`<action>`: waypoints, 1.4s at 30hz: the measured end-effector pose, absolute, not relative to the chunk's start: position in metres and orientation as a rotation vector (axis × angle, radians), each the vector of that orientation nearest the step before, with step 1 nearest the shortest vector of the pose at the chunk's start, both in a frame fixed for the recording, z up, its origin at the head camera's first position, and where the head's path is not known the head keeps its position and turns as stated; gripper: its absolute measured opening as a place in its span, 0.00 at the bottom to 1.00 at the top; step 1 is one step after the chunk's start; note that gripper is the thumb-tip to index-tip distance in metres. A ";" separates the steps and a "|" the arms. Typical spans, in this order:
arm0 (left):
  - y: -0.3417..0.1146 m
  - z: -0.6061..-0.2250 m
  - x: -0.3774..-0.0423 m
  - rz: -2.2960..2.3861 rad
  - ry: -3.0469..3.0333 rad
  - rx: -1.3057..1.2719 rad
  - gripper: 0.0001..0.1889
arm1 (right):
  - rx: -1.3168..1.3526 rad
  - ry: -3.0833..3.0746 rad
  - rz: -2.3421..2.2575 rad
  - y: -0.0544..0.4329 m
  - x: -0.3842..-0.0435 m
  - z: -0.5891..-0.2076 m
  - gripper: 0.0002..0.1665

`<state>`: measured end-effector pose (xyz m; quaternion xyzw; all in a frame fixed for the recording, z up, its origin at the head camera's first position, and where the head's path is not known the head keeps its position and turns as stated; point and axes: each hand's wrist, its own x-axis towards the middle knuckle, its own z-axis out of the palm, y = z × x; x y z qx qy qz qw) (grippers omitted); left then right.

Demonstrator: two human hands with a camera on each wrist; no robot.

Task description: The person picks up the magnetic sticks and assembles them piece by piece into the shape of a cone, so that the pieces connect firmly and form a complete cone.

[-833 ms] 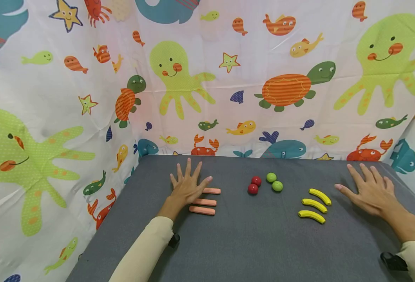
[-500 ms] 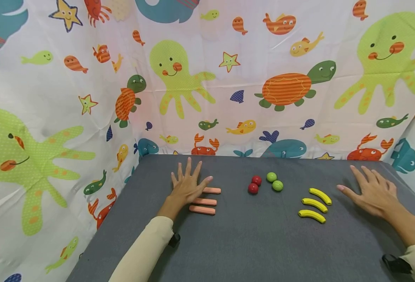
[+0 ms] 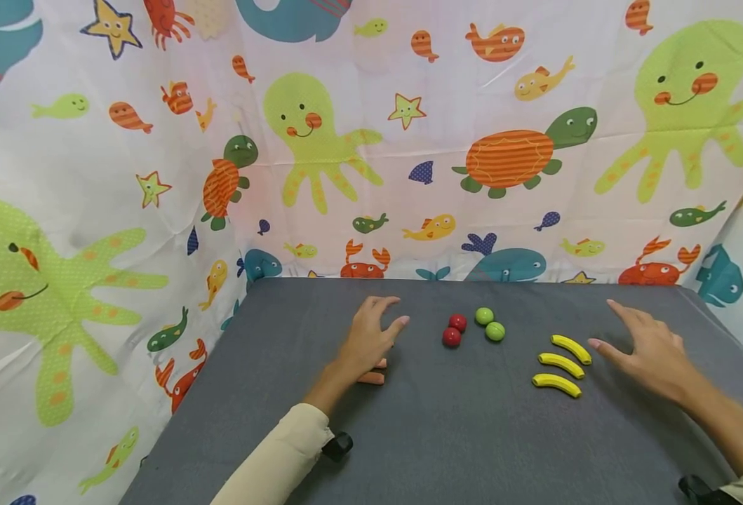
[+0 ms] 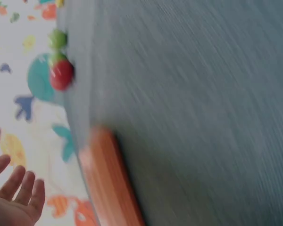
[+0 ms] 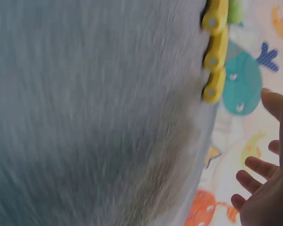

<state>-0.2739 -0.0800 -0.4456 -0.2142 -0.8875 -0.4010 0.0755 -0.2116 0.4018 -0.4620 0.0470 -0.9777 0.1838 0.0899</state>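
Observation:
My left hand hovers over the pink-orange sausage-like sticks, its fingers slightly bent, thumb apart and nothing in its grasp. It hides most of the sticks in the head view; in the left wrist view a stick lies on the cloth, apart from the hand. My right hand is held above the table at the right, fingers spread and holding nothing. Just left of it lie three small yellow bananas. Their ends line up in the right wrist view, with the hand below them.
Two glossy red balls sit mid-table, with two light green balls just right of them. A dark grey cloth covers the table. Behind it hangs a white curtain printed with sea animals.
My left hand has moved right, and its spread fingers have drawn together and bent, covering more of the sticks. The right hand has shifted slightly left, closer to the bananas.

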 end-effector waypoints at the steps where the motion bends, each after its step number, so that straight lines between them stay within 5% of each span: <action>1: -0.074 -0.444 -0.272 -1.238 -2.652 -0.664 0.26 | 0.140 -2.907 0.560 0.398 -0.210 -0.460 0.57; 25: -0.002 -0.475 -0.280 -1.128 -2.799 -0.832 0.20 | 0.419 -2.891 0.679 0.326 -0.172 -0.460 0.23; 42: 0.007 -0.479 -0.281 -1.120 -2.842 -0.862 0.18 | 0.426 -3.018 0.764 0.322 -0.175 -0.466 0.13</action>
